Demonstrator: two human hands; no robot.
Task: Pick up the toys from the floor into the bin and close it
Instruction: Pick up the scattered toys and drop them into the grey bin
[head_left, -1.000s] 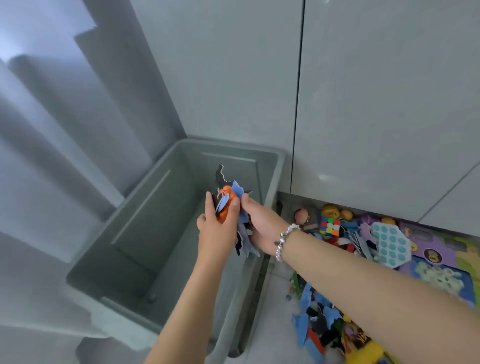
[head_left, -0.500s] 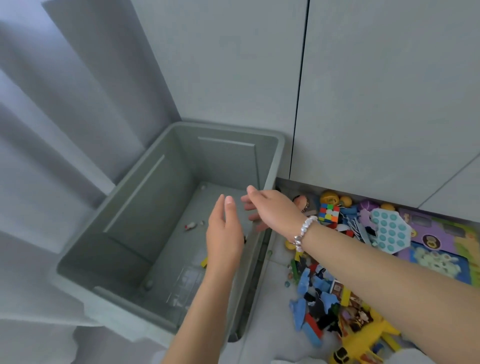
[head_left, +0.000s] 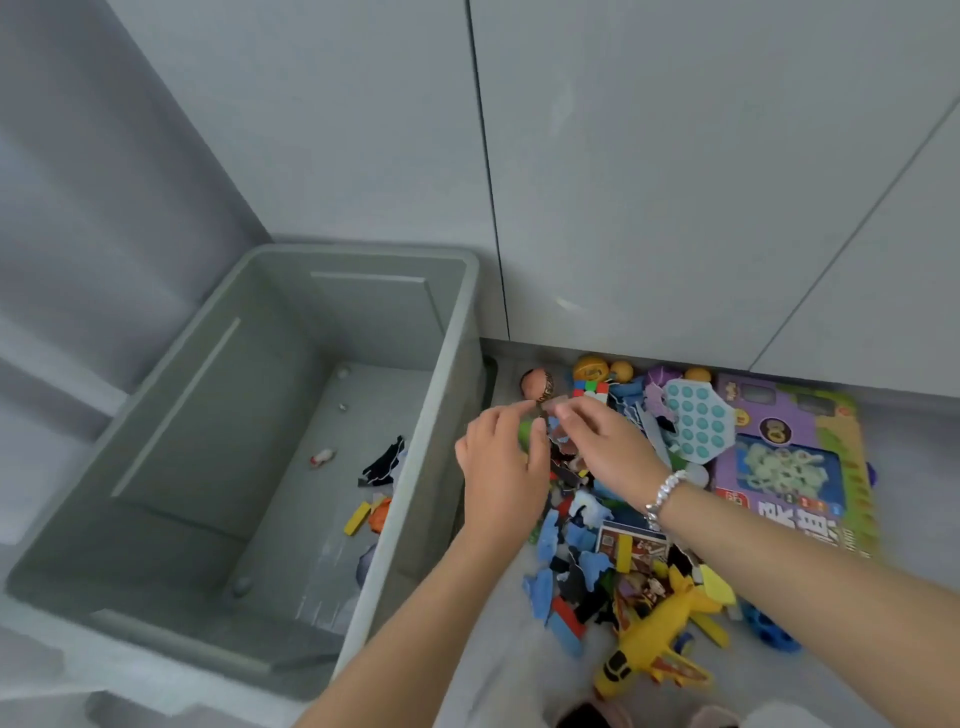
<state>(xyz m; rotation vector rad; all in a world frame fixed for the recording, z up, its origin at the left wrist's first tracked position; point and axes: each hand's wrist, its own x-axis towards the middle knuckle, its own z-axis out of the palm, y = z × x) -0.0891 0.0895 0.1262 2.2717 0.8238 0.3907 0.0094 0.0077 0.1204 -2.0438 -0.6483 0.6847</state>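
Note:
The grey bin (head_left: 457, 364) stands open on the left. On its floor lie black and blue flat pieces (head_left: 384, 462), a yellow block (head_left: 357, 519) and a small red-and-white toy (head_left: 322, 457). Right of the bin, the toy pile (head_left: 571, 545) covers the floor: blue foam pieces, a yellow plane (head_left: 649, 634), a colour cube (head_left: 592, 389), a teal bubble toy (head_left: 693, 421) and a purple game box (head_left: 789, 467). My left hand (head_left: 501, 467) and my right hand (head_left: 602, 447) hover side by side over the pile's far end, fingers loosely extended, holding nothing that I can make out.
Pale cabinet doors (head_left: 675, 208) rise right behind the toys, and orange balls (head_left: 590, 368) lie under their bottom edge. A grey wall (head_left: 104, 208) runs along the bin's left side. No lid is in view. Bare floor shows at the bottom centre.
A second ago both hands held a bunch of blue, orange and black pieces over the bin. They let it drop inside, then swung right to the pile on the floor.

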